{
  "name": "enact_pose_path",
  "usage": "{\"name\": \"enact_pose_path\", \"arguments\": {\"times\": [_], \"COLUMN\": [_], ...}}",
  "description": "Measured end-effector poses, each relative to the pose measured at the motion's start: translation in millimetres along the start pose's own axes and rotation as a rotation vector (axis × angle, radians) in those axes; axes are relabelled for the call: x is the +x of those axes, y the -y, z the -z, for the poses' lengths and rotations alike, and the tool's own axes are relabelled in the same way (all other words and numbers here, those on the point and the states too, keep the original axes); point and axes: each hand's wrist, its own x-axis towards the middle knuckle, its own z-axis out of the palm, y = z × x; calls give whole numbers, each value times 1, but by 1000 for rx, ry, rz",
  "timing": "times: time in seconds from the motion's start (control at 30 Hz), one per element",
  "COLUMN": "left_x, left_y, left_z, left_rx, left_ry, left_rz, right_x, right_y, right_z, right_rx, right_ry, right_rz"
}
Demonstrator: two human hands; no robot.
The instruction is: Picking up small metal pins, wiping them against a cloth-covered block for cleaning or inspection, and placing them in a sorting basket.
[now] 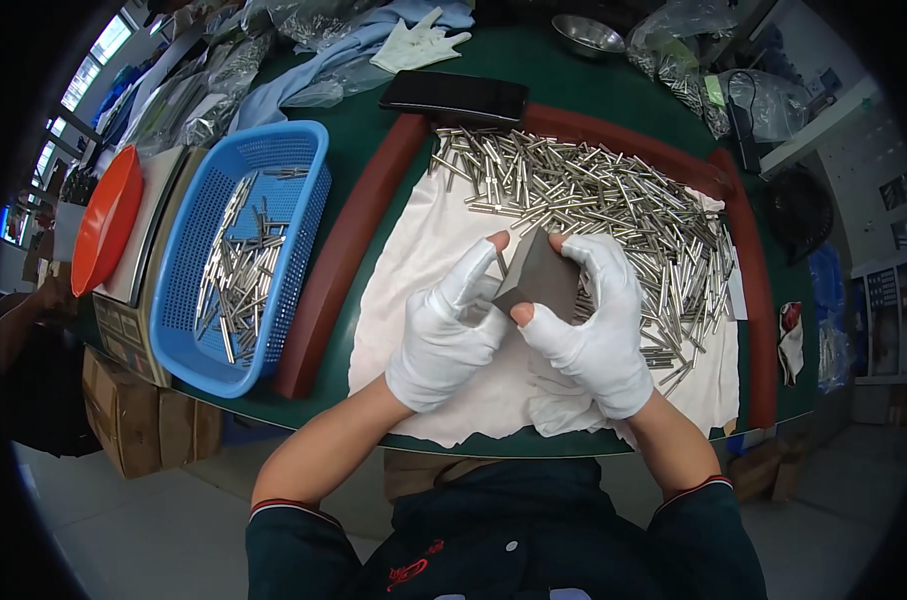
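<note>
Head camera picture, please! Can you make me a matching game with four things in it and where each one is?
Things:
1. Blue basket
2. Grey block
3. Black phone
4. Silver bowl

Places:
A. Held in the right hand
B. At the far side, to the right of the phone
C. Left of the red-brown frame, with metal pins inside
D. By the frame's far left corner

Right pairs: 1-C, 2-A, 3-D, 4-B
</note>
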Motion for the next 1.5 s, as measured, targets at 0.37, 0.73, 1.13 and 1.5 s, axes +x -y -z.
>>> {"name": "enact_pose_path", "arguments": {"times": [0.37,0.73,1.13,1.5], "left_x": [-1,11,12,3], "left_y": [-8,-24,-14,1], "left_z": [3,1,0,0], "left_rx": [113,-426,-298,-51], "left_ry": [29,70,71,128], "left_rz": [-75,477,531,79], "right_x": [3,9,8,9], "right_y": [-4,-11,-6,-7], "right_z": [2,6,5,10], "right_rx": [17,61,143,-1], "right_ry": [-6,-63,45,103], "right_rz": [-153,-269,-330,-180]}}
